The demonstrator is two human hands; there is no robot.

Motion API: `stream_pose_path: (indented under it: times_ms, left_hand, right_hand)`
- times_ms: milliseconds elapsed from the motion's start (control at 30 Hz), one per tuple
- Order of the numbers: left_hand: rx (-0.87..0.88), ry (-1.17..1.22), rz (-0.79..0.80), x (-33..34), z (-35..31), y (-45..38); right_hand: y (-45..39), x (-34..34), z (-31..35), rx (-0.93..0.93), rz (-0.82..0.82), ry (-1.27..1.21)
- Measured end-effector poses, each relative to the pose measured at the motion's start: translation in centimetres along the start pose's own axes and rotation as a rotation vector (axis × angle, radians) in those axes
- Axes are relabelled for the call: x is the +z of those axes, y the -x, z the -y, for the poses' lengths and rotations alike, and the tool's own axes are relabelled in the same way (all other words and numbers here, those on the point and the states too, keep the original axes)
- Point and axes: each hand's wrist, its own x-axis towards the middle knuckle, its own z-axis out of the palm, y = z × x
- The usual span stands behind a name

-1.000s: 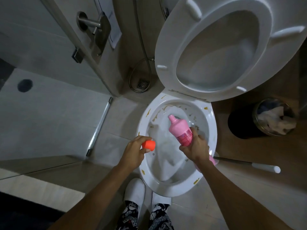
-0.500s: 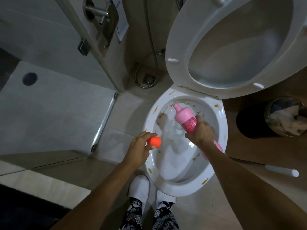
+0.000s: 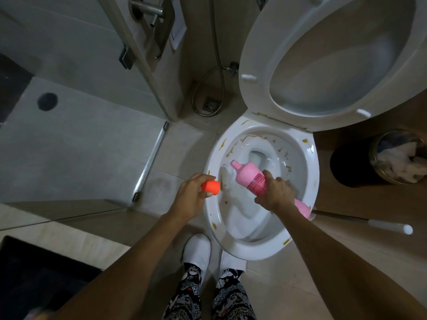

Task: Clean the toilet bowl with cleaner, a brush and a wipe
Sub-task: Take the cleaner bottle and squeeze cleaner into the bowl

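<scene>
Pink cleaner bottle [image 3: 251, 181] gripped around its middle by the right hand [image 3: 276, 192], fingers curled over the body and thumb up near the shoulder. Tilted low over the toilet bowl [image 3: 309, 181], long axis running from lower right to upper left, uncapped nozzle pointing toward the bowl's left inner wall, base sticking out behind the wrist above the right rim. Orange cap [image 3: 210, 187] pinched in the left hand [image 3: 191, 197], fingers wrapped over its top and thumb beneath, held just outside the bowl's left rim and near the nozzle, not touching it.

Brownish-yellow smears scattered along the white rim and the upper inner wall of the bowl. Raised seat and lid [image 3: 258, 54] leaning back behind the bowl. White-handled brush [image 3: 379, 225] lying on the floor to the right, handle pointing right, head end hidden behind the bottle's base. Round waste bin [image 3: 346, 167] farther right, holding crumpled white paper. Floor drain [image 3: 211, 103] ringed by a coiled metal hose behind the bowl on the left. Glass shower door [image 3: 129, 65] with a metal handle at upper left. White slippers [image 3: 196, 249] and patterned trouser legs at the foot of the bowl.
</scene>
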Motion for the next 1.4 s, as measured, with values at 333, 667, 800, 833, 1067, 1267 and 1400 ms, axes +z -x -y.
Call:
stream_pose_path:
  times_ms: [333,667,800,833,1067,1267,1400]
  left_hand:
    - [0.002,0.0,0.047,-0.5,-2.4,0.3]
    - [0.002,-0.012,0.103,1.1,-3.6,-0.1]
    - [0.005,-0.028,0.133,2.2,-4.1,-0.2]
    - [0.005,-0.033,0.138,2.5,-4.3,-0.2]
    - [-0.002,-0.047,0.176,4.2,-5.1,-0.8]
    - [-0.041,-0.05,0.198,4.9,-5.0,-1.4]
    - [-0.043,-0.04,0.194,4.9,-5.4,-1.9]
  right_hand:
    - [7.3,2.6,-2.0,0.0,0.156,0.027]
    - [11.2,4.0,-8.4,0.184,0.225,0.047]
    - [10.9,3.0,-10.6,0.285,0.181,-0.002]
    - [10.7,2.7,-11.1,0.305,0.168,-0.018]
    - [6.7,-0.1,-13.5,0.399,0.044,-0.135]
    - [2.2,-3.8,-13.8,0.415,-0.085,-0.175]
    - [-0.4,-6.2,-12.9,0.404,-0.157,-0.172]
